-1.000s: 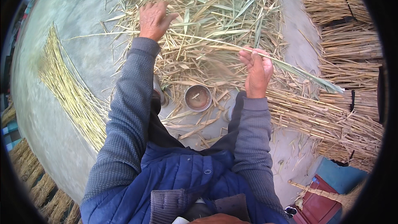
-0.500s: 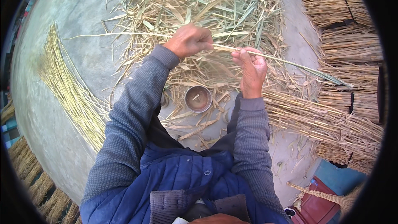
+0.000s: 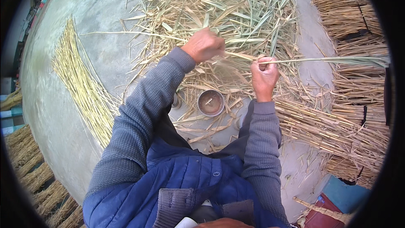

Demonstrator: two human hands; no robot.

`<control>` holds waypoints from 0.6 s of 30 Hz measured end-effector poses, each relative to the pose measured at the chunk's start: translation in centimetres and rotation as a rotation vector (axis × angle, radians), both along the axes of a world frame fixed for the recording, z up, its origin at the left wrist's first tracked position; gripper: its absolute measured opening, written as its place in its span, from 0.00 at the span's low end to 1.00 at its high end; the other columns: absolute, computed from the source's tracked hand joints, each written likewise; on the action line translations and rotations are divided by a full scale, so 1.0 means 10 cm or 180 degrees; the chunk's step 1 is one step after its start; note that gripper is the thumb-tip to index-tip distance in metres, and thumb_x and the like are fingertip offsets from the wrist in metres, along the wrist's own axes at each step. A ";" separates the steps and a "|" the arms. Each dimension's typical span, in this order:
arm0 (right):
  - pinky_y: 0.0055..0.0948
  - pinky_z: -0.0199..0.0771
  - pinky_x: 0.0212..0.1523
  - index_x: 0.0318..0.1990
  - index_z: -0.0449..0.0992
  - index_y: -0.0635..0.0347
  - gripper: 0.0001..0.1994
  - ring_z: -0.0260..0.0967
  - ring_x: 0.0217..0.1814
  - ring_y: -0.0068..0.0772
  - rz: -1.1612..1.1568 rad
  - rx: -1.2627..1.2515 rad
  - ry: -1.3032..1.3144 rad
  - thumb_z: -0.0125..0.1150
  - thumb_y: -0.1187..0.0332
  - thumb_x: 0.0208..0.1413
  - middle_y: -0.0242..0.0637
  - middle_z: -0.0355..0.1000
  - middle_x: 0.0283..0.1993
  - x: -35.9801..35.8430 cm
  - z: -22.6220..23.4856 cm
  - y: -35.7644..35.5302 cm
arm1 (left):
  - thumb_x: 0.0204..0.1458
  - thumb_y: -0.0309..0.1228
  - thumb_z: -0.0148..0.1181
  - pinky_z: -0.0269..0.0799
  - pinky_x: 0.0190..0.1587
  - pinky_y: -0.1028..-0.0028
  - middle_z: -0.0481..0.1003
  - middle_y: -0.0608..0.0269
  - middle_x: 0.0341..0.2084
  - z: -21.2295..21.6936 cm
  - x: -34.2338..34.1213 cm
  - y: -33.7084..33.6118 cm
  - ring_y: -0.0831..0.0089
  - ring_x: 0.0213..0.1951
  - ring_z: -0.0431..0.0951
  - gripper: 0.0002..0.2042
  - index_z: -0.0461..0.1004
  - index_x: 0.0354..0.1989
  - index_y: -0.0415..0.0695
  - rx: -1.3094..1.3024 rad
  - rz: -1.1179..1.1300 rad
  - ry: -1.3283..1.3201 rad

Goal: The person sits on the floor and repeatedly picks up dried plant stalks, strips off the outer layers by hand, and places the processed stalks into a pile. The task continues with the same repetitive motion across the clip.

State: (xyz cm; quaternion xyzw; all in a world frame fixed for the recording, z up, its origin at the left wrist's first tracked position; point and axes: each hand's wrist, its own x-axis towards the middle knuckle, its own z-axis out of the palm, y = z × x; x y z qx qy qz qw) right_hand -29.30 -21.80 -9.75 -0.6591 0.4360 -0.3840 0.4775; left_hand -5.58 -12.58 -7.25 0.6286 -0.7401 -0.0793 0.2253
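Note:
A long, thin reed stalk (image 3: pixel 297 60) runs across in front of me, with green leafy ends out to the far right. My left hand (image 3: pixel 204 45) is closed round it, slightly blurred, and the thin end trails leftward past that fist. Thumb and fingertips of my right hand (image 3: pixel 264 80) pinch the same stalk further right. Behind and under both hands spreads a heap of stripped dry and greenish leaves (image 3: pixel 249 12). Nearer to me, between my legs, stands a small round metal bowl (image 3: pixel 217 109) with a short pale piece inside.
On the grey floor (image 3: pixel 101 12) at left lies a bundle of clean yellowish stalks (image 3: pixel 82 80). Loose unstripped reeds (image 3: pixel 325 124) lie right of my right forearm. Tied reed bundles (image 3: pixel 344 12) are stacked along the right side. A dark red object (image 3: pixel 322 215) sits at lower right.
My right hand has shifted slightly from the left hand, its fingers now curled tighter on the stalk. The stalk's leafy end has swung up and reaches further right. The whole view has shifted a little.

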 end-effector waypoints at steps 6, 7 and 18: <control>0.35 0.70 0.35 0.32 0.73 0.55 0.06 0.71 0.29 0.35 0.0638 -0.0512 0.1859 0.60 0.70 0.45 0.37 0.73 0.26 -0.18 0.04 -0.19 | 0.48 0.38 0.66 0.64 0.37 0.64 0.72 0.65 0.17 0.28 0.20 0.28 0.63 0.28 0.76 0.11 0.71 0.26 0.48 -0.0182 0.0006 -0.0698; 0.34 0.70 0.36 0.35 0.73 0.58 0.08 0.73 0.32 0.38 0.0631 -0.0751 0.2008 0.59 0.70 0.46 0.39 0.74 0.29 -0.16 0.02 -0.22 | 0.48 0.38 0.66 0.64 0.37 0.64 0.71 0.65 0.17 0.33 0.21 0.38 0.63 0.28 0.75 0.11 0.71 0.26 0.48 -0.0174 -0.0023 -0.0683; 0.33 0.72 0.56 0.61 0.64 0.71 0.26 0.74 0.54 0.37 0.0410 -0.0497 0.0821 0.62 0.66 0.59 0.51 0.74 0.52 -0.10 -0.27 -0.54 | 0.41 0.30 0.65 0.66 0.41 0.64 0.73 0.65 0.17 -0.39 1.32 3.58 0.65 0.33 0.76 0.09 0.68 0.20 0.50 0.1702 0.1499 -0.2230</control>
